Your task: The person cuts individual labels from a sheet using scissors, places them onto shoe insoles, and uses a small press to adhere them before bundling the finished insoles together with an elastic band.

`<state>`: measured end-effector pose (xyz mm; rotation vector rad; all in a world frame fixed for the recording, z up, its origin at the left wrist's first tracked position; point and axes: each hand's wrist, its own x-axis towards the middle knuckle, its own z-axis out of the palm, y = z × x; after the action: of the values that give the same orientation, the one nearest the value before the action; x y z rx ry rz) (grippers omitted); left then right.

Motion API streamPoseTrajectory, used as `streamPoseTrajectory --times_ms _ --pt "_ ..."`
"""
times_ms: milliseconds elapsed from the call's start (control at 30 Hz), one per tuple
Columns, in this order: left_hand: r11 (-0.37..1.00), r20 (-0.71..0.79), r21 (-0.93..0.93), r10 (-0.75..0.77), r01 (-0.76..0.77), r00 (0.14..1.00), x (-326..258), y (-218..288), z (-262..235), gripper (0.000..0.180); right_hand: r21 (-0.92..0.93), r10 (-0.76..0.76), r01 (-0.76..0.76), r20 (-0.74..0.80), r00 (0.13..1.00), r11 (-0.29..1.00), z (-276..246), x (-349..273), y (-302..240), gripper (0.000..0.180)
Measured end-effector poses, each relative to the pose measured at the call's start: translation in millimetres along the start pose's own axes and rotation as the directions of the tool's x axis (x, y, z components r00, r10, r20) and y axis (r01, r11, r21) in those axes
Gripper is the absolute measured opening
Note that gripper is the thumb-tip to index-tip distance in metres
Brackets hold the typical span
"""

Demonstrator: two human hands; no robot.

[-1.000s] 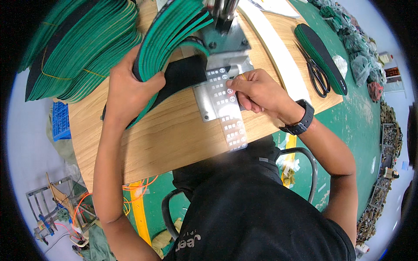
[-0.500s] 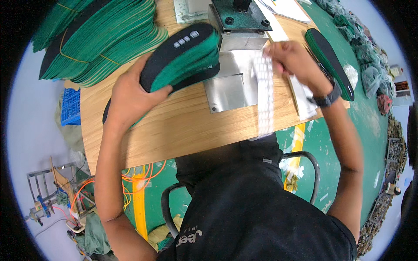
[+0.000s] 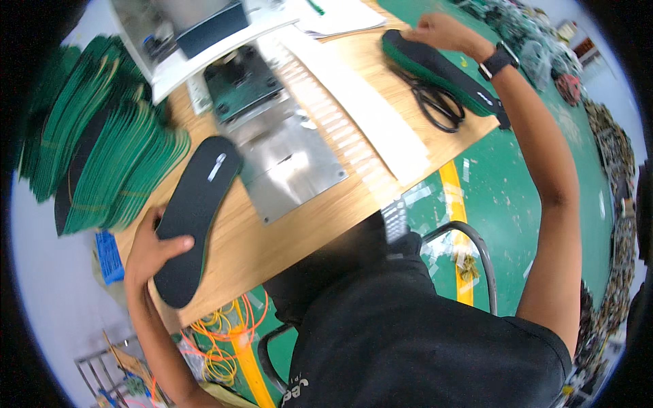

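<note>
My left hand (image 3: 151, 248) grips a black insole (image 3: 197, 211) by its near half, thumb on top and fingers underneath. A small white print shows near its far end. That insole lies over the table beside a shiny metal plate (image 3: 294, 163). At the far right, my right hand (image 3: 442, 32) has its fingers closed at the far end of a stack of black and green insoles (image 3: 442, 73); its fingertips are partly hidden. Black-handled scissors (image 3: 441, 107) lie beside that stack. A strip of white labels (image 3: 340, 126) runs past the metal plate and hangs over the table's front edge.
Big bundles of green insoles (image 3: 109, 156) stand at the left. A machine with a dark bolted plate (image 3: 241, 81) sits at the back. A long white board (image 3: 360, 102) lies beside the label strip. Orange and yellow hoses (image 3: 224, 340) lie below the table.
My right hand has left the label strip and moved to the insole stack at the right. My left hand has lowered its insoles toward the table at the left. The view has turned.
</note>
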<state>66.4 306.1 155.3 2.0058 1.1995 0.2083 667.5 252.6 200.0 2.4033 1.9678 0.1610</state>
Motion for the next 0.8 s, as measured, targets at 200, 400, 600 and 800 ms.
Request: streamPoseTrajectory --times_ms 200,400,600,800 --pt "0.914 -0.297 0.406 0.146 -0.013 0.944 -30.8 35.8 -9.5 0.066 0.362 0.326 -0.363 0.163 0.931 0.859 27.2 -70.0 53.8 0.069" --pt "0.732 -0.205 0.678 0.272 -0.064 0.940 -24.9 47.7 14.9 0.064 0.603 0.118 -0.409 0.462 0.879 0.685 32.2 -57.8 46.5 0.072" --pt "0.817 -0.215 0.575 0.180 -0.024 0.960 -43.7 52.6 12.0 0.066 0.564 0.076 -0.171 0.189 0.979 0.808 9.2 -68.2 16.8 0.075" --pt "0.818 -0.308 0.575 0.202 0.013 0.929 -49.0 50.3 22.8 0.058 0.315 0.123 -0.036 -0.262 0.957 0.948 20.7 -105.5 -1.6 0.060"
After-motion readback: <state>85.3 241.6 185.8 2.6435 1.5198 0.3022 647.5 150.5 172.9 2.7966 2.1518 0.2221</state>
